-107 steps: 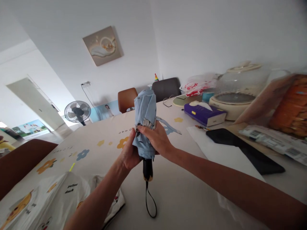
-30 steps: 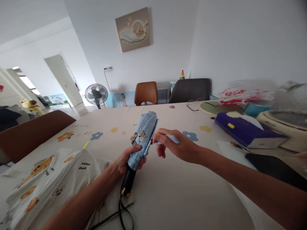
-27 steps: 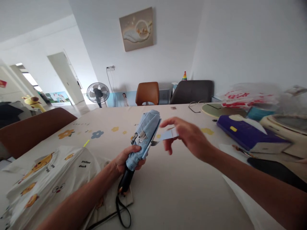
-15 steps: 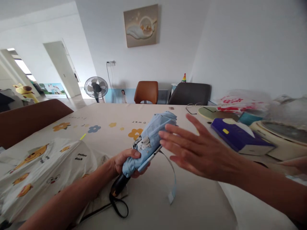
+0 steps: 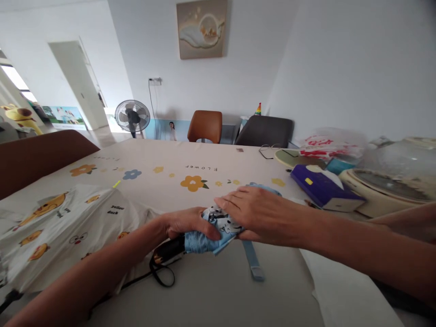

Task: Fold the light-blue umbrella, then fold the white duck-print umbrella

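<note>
A folded light-blue umbrella (image 5: 204,240) lies nearly flat on the table, its black handle (image 5: 168,250) and wrist loop pointing toward me. My left hand (image 5: 185,222) grips the umbrella just above the handle. My right hand (image 5: 254,213) rests flat on top of the folded canopy, fingers stretched out and pressing down. The umbrella's blue closing strap (image 5: 252,260) trails loose on the tablecloth (image 5: 163,177) below my right hand.
A white duck-print cloth (image 5: 68,227) lies at the left. A purple tissue box (image 5: 322,190), a cream cooker (image 5: 384,190) and plastic bags (image 5: 327,143) crowd the right side. Glasses (image 5: 267,150) lie further back. Chairs stand at the left and the far edge.
The umbrella has been lowered from upright in my hands to lying on the table. My right hand let go of the strap, opened, and came down flat on the canopy.
</note>
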Demonstrator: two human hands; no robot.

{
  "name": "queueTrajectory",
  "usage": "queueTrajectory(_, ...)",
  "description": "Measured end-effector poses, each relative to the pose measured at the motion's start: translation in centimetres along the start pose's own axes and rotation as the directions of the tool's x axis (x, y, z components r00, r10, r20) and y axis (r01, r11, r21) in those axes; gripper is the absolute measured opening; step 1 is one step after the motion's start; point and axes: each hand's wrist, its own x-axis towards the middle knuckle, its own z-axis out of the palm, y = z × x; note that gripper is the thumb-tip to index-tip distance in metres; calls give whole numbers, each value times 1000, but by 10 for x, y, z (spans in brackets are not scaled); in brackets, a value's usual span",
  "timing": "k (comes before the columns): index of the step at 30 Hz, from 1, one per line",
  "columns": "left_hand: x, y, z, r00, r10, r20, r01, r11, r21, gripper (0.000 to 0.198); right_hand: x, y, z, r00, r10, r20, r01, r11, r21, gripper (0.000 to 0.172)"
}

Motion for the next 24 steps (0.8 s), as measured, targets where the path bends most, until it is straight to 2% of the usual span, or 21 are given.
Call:
queueTrajectory(3,-4,5,3,996,86,-30,-77,971,227,32,3,-5,0,991,-2,135,6,999,-35,60)
queueTrajectory(7,-9,8,3,970,242,-19,-208,871,444,38,6,-7,4,992,31,120,-24,998,-64,70)
queueTrajectory(9,-11,10,2,958,284,23,-258,828,498,39,6,-5,7,993,46,111,-39,997,-62,70)
queueTrajectory(11,-14,13,1,950,304,73,-296,796,529,39,6,-4,9,985,80,155,-75,996,-36,69)
queueTrajectory(14,-16,17,-1,947,282,153,-317,744,588,38,5,-4,11,961,141,237,-146,989,4,53)
queueTrajectory(18,-13,20,-4,946,288,152,-313,677,666,34,4,-8,12,948,195,253,-190,981,-42,21)
queueTrajectory(24,-12,24,-11,955,291,61,-250,673,696,40,-3,-12,14,961,175,214,-142,976,-162,13)
